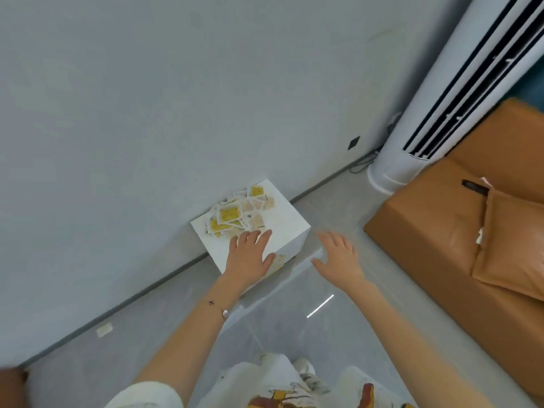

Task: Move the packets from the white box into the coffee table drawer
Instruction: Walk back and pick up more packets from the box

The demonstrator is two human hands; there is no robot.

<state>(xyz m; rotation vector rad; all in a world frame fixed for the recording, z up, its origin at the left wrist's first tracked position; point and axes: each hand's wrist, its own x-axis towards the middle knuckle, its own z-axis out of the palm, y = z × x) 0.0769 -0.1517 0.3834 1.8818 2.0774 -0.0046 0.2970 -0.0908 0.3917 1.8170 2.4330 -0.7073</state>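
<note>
The white box (290, 219) stands on the floor (323, 319), with its far side flush against the grey wall (147, 113), so its edges run along and square to the skirting. The packets (235, 213) lie flat in a loose heap on the box's top, crowded toward the wall-side edge. The heap's long axis follows that edge, from the box's left corner toward its far corner. The packets are small, squarish and white-bordered, some with yellow faces and some pale. They overlap and point every which way, none of them upright. I cannot tell whether the top is an open tray or a closed lid.

The left hand (250, 254) is spread over the box's near corner, palm down, with straight fingers reaching toward the heap's near end and gripping nothing. A patch of yellow shows on the box's near side just beside the thumb, and I cannot tell whether it is a packet or print. A thin bracelet (225, 313) sits on that wrist.

The right hand (338, 257) hovers over the floor just right of the box, apart from it, with its fingers splayed and relaxed and nothing in them.

A tan sofa (441, 231) with a matching cushion (515, 245) stands to the right. Beyond it, a white standing air conditioner (441, 98) is set against the wall.
</note>
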